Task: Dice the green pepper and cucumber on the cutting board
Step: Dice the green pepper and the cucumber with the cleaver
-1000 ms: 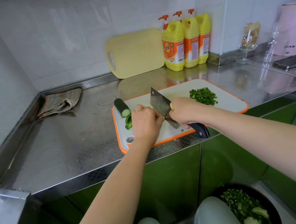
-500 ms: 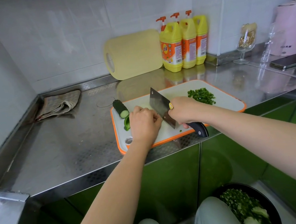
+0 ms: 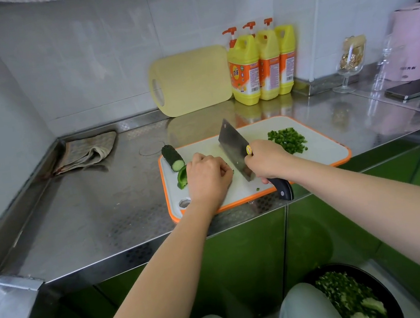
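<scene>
Fingers [image 3: 222, 169] of the left hand [image 3: 208, 179] curl claw-like onto the cutting board [image 3: 324, 148], pinning a green pepper strip [image 3: 232, 172] of which only a sliver shows. Just right of them, the right hand [image 3: 267, 161] grips the cleaver [image 3: 233, 150], whose tip looks raised. Further right lies the diced pepper pile [image 3: 287, 140]. Left of the fingers are a pepper chunk [image 3: 182, 177] and the cucumber [image 3: 173, 158], not yet diced. Pepper dicing seems midway, and the next chop calls for tucked fingertips and a blade kept beside the knuckles.
</scene>
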